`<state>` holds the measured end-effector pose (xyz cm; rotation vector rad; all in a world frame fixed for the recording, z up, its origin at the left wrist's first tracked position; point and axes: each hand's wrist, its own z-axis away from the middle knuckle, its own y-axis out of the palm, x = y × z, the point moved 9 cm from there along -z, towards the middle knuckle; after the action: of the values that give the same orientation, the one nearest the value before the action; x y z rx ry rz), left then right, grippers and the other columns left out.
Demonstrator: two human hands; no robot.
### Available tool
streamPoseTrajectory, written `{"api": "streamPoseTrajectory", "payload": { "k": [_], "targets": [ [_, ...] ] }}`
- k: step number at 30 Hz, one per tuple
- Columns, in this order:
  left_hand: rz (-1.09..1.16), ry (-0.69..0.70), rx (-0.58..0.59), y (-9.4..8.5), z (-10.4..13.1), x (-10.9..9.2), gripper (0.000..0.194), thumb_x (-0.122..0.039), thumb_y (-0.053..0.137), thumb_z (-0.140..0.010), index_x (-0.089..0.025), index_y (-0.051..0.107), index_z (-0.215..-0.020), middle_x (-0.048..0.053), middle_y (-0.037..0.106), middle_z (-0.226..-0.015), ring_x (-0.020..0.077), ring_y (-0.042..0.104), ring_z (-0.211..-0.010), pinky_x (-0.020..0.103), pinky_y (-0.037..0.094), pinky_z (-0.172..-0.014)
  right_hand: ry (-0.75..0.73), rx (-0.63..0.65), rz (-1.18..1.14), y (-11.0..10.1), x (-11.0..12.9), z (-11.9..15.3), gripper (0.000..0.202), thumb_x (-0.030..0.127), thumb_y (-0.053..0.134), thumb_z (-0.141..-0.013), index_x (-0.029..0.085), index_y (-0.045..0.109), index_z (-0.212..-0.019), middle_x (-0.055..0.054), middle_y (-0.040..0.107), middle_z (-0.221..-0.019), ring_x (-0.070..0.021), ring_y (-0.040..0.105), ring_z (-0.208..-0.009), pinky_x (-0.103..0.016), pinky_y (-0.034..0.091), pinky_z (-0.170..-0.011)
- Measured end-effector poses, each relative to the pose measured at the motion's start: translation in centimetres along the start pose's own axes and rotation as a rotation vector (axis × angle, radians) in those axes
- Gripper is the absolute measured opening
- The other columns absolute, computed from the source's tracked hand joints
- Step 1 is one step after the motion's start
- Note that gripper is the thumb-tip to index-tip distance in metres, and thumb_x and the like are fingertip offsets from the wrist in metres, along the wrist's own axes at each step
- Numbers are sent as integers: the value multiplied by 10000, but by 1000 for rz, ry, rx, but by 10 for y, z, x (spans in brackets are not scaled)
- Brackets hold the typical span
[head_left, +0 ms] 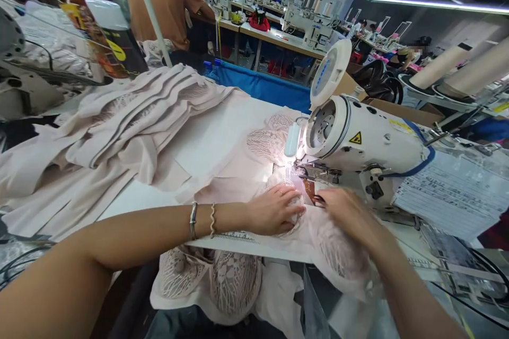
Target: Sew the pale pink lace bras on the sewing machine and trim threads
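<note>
Under the lit needle of a white sewing machine point(338, 132) lies a pale pink lace bra point(334, 246), with one cup hanging over the table's front edge. My left hand point(276, 209) rests flat on its lace just in front of the needle, fingers stretched out. Close to the right of the needle, my right hand point(345, 214) has its fingers closed at the bra's edge. A small dark thing point(318, 199) shows at those fingertips; its kind is unclear. More pink lace cups point(270, 143) lie behind the needle. Another lace bra point(234, 280) hangs below the table edge, over my lap.
A heap of pale pink pieces point(131, 122) covers the table's left side. Behind it stand a yellow-capped bottle point(85, 24) and a dark container with a pale lid point(115, 32). Written paper point(449, 190) hangs at right by thread cones point(441, 66). A person in orange point(155, 5) sits beyond.
</note>
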<state>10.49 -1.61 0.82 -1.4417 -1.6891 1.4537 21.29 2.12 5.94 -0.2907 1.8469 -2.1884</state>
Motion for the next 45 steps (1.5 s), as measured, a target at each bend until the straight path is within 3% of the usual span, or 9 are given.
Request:
{"api": "streamPoseTrajectory", "payload": {
  "k": [2, 4, 6, 9, 14, 19, 29, 34, 45],
  "targets": [
    [118, 102, 7, -7, -1, 8, 414, -337, 575, -992, -128, 622, -1346, 206, 572, -1440, 356, 528, -1348, 504, 409, -1145, 75, -159, -113, 11, 0, -17, 175, 167, 516, -910, 229, 669, -851, -56, 741, -913, -182, 608, -712, -273, 287, -598],
    [257, 104, -1, -13, -5, 24, 318, -245, 457, -1043, -151, 652, -1276, 124, 681, -1319, 236, 627, -1241, 361, 479, -1083, 192, -260, -275, 28, -3, -29, 145, 234, 516, -926, 228, 651, -873, -50, 747, -911, -186, 627, -759, -256, 319, -614],
    [301, -34, -49, -14, -10, 47, 309, -155, 386, -1043, -162, 666, -1173, 72, 746, -1153, 162, 696, -1065, 273, 538, -944, 320, -319, -367, 42, -9, -35, 122, 288, 556, -898, 232, 628, -816, -30, 730, -808, -184, 609, -717, -253, 309, -597],
    [198, -208, -133, -10, -10, 63, 237, -147, 441, -997, -128, 647, -1114, 124, 725, -1124, 227, 678, -1024, 355, 544, -884, 386, -380, -430, 50, -14, -34, 159, 324, 567, -868, 235, 599, -740, -9, 686, -700, -169, 554, -633, -255, 299, -583],
    [-262, -154, -107, 1, -2, 35, 475, -299, 417, -1041, 39, 524, -1357, 297, 565, -1412, 368, 532, -1326, 517, 417, -1082, 271, -448, -477, 45, -11, -27, 192, 342, 532, -882, 232, 577, -731, 2, 667, -675, -154, 541, -596, -252, 351, -607],
    [-461, -84, -50, 3, -1, 23, 518, -334, 402, -1059, 89, 574, -1302, 309, 644, -1298, 361, 617, -1228, 486, 418, -1080, 187, -470, -370, 48, -1, -26, 88, 235, 526, -887, 221, 571, -812, -13, 690, -700, -172, 610, -609, -255, 389, -609],
    [-288, -39, -73, -11, -7, 30, 422, -285, 379, -1045, 4, 633, -1218, 279, 628, -1338, 331, 657, -1098, 419, 519, -822, -46, -550, -80, 42, 33, -19, 316, 123, 349, -1018, 133, 664, -1036, -98, 738, -813, -193, 685, -704, -271, 492, -653],
    [-244, -57, -61, -10, -6, 35, 500, -332, 426, -1017, 54, 572, -1299, 274, 626, -1337, 339, 627, -1117, 428, 492, -857, -93, -533, -69, 44, 34, -19, 383, 103, 372, -989, 107, 671, -1229, -114, 763, -931, -193, 707, -797, -265, 541, -730],
    [-269, -144, -1, -8, -5, 43, 581, -424, 436, -1022, 6, 510, -1406, 247, 569, -1432, 350, 564, -1242, 492, 376, -1040, -22, -431, -80, 54, 24, -25, 468, 62, 421, -917, 127, 674, -1305, -113, 767, -962, -209, 710, -806, -278, 563, -723]
  ]
}}
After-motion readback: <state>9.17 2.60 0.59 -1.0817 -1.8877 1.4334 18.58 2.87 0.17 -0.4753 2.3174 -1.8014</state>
